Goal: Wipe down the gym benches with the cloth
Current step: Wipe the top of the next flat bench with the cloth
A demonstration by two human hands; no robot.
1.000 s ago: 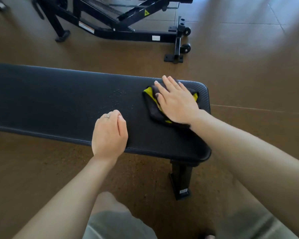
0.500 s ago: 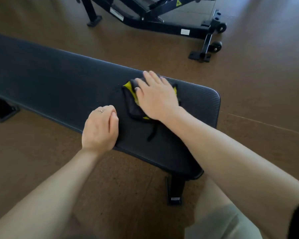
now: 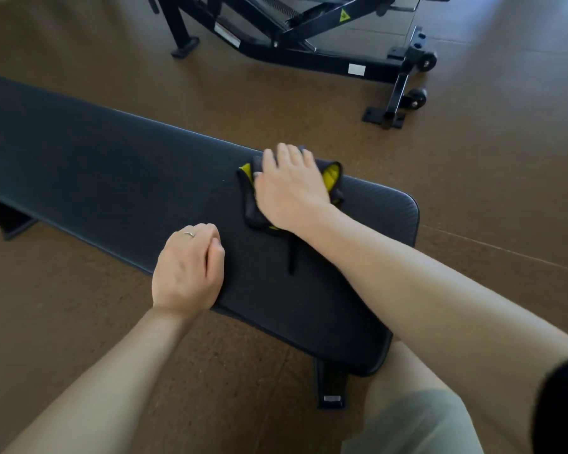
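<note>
Worktop: the long black padded gym bench (image 3: pixel 118 178) runs from the far left towards you, its rounded end at your right; all places below are given from this worktop
Cloth: the dark cloth (image 3: pixel 254 209) with yellow showing at its folds lies on the worktop's top surface, close to the far edge and a little back from the rounded end; a thin dark strap trails from it towards the near edge
Right hand: your right hand (image 3: pixel 289 188) lies flat on top of the cloth, fingers straight and slightly spread, pressing it down onto the worktop; the fingertips reach the cloth's far side
Left hand: your left hand (image 3: pixel 189 267) rests on the worktop's near edge, left of the cloth and apart from it, fingers curled into a loose fist that holds nothing; a ring shows on one finger
Worktop leg: one black leg (image 3: pixel 330 385) stands under the rounded end, on the brown floor
Other machine: a black adjustable bench frame (image 3: pixel 309 37) with small wheels stands on the floor beyond the worktop's far edge, well apart from it
Floor: brown floor (image 3: pixel 489 165) all round the worktop
</note>
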